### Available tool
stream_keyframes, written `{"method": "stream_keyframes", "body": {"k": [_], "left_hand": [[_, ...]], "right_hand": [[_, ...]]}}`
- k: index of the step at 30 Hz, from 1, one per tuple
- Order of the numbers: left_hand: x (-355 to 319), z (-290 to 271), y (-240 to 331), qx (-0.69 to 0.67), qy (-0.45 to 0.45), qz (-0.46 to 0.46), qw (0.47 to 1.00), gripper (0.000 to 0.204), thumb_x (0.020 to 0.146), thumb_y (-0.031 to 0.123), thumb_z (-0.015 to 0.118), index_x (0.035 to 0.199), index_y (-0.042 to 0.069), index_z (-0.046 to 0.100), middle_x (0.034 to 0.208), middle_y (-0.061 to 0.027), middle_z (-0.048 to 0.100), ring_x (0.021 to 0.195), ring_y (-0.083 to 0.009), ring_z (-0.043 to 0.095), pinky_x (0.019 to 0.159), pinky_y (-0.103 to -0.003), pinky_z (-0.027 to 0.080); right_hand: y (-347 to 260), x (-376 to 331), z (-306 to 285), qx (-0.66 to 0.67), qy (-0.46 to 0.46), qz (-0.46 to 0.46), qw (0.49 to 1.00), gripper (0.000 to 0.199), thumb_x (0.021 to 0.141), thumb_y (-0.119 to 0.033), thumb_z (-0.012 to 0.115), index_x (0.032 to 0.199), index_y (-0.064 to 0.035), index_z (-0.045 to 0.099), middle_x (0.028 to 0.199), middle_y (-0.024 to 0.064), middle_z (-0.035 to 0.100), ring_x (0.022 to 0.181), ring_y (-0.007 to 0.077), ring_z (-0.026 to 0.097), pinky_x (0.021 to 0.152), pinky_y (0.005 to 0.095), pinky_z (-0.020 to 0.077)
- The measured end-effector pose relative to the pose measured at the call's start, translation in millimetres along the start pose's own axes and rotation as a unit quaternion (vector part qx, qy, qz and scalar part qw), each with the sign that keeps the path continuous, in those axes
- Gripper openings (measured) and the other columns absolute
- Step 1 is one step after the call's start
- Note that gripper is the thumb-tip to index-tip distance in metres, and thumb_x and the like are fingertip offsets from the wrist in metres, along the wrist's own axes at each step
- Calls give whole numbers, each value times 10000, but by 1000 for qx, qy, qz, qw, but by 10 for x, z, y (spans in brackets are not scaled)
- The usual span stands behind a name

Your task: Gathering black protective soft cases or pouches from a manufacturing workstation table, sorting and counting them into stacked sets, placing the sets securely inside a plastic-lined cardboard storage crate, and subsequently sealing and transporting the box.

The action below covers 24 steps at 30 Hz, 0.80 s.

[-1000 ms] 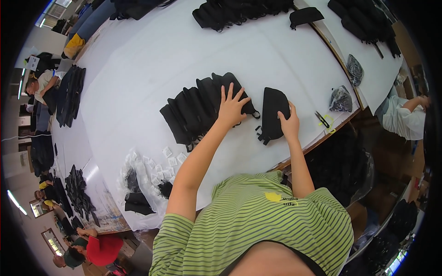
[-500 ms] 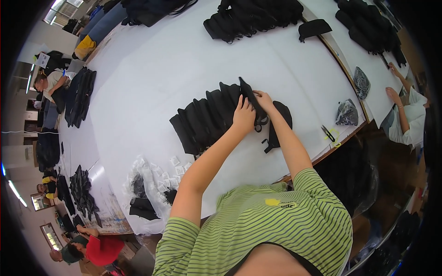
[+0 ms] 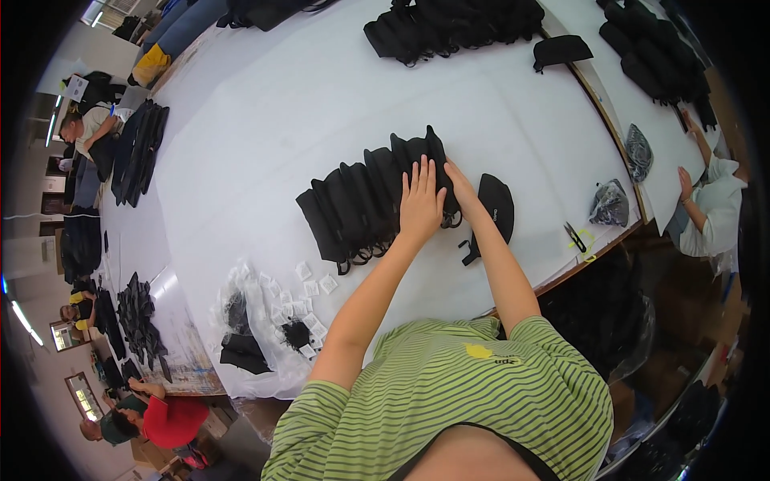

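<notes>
A row of several black fabric pouches [image 3: 353, 196] with small loops along the near edge lies in front of me on the white tabletop. My left hand [image 3: 422, 200] rests flat on the right part of the row, its fingers stretched out. At the right end of the row, my right hand [image 3: 461, 186] touches the side of the last pouch; its fingers are partly hidden but look straight. Just right of that hand, a single black pouch [image 3: 495, 212] with a strap lies apart, partly behind my right forearm.
Small white packets [image 3: 309, 289] lie by a clear plastic bag [image 3: 261, 321] at the near left. Thread snips [image 3: 574, 237] and a wrapped dark bundle [image 3: 609, 203] sit near the right edge. More black pouches [image 3: 457, 28] are piled at the back. A co-worker [image 3: 710, 200] stands at the right.
The pouch that stood tilted between my hands now stands against the row's right end. My left hand has flattened onto the row, and my right hand has moved down its side.
</notes>
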<state>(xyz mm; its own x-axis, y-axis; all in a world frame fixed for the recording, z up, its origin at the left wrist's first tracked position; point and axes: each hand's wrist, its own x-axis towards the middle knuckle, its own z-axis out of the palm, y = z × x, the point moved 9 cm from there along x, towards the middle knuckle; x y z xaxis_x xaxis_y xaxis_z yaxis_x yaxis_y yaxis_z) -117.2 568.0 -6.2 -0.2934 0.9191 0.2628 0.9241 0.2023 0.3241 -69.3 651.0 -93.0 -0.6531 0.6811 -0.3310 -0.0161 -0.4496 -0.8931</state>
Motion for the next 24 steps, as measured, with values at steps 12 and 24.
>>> {"method": "stream_keyframes", "body": {"k": [12, 24], "left_hand": [[-24, 40, -158, -45, 40, -70, 996, 690, 954, 423, 433, 1403, -83, 294, 1486, -239, 263, 1395, -326, 247, 1141, -470, 131], [-689, -470, -960, 94, 80, -201, 972, 610, 963, 413, 411, 1408, 0, 356, 1504, -168, 273, 1411, -277, 216, 1145, -480, 97]], "right_hand": [[126, -43, 34, -51, 3, 129, 990, 726, 948, -515, 437, 1409, 37, 345, 1433, 154, 395, 1297, 221, 396, 1075, 298, 288], [179, -25, 192, -77, -48, 137, 986, 747, 949, -547, 388, 1426, 24, 319, 1448, 152, 383, 1316, 247, 392, 1079, 300, 290]]}}
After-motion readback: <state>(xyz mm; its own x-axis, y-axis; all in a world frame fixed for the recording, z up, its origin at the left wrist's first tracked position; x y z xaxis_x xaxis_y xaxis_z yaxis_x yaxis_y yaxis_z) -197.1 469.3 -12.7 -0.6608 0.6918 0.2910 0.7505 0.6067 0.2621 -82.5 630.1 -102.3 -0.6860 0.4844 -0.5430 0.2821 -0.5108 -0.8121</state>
